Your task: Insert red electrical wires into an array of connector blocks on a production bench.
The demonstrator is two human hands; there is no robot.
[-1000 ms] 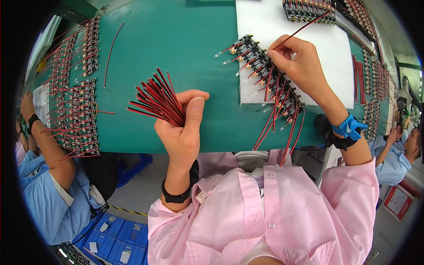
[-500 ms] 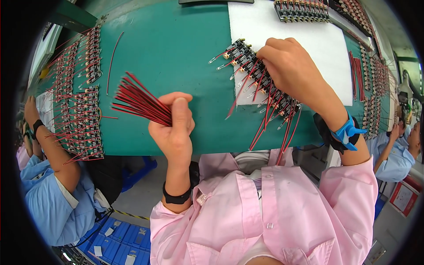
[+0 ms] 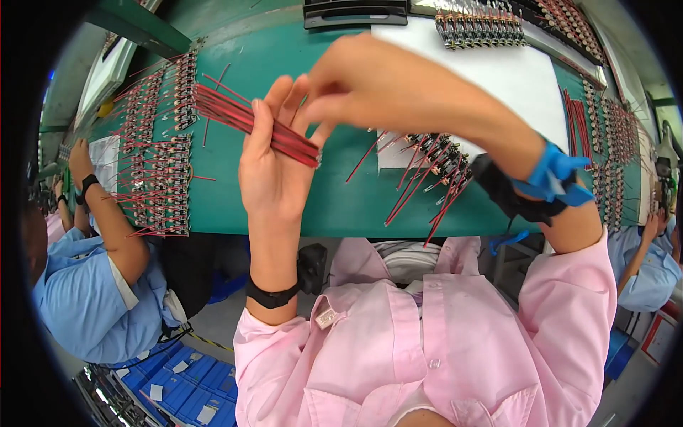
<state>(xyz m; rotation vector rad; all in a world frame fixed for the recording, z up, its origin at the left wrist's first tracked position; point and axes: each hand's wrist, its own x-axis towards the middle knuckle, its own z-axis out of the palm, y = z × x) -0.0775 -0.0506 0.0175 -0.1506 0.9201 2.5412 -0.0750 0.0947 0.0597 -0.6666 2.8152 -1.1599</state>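
Note:
A bundle of thin red-and-black wires lies across my left hand, held between the thumb and fingers. Its ends fan out to the left, and the other ends sit together by the palm. My right hand reaches over to the left fingertips, its fingers bent and blurred by motion. Whether it pinches a wire is hidden. Below my right forearm lies a row of small black circuit boards with wires trailing toward me. The forearm covers part of this row, which rests at the edge of a white sheet.
Rows of wired boards line the left of the green table. Another board row lies at the back, near a black tray. More wires lie at right. A co-worker in blue sits at left, near blue bins.
My right hand has left the board row and moved left to the wire bundle. My left hand has turned its palm up with the bundle. The view has shifted slightly.

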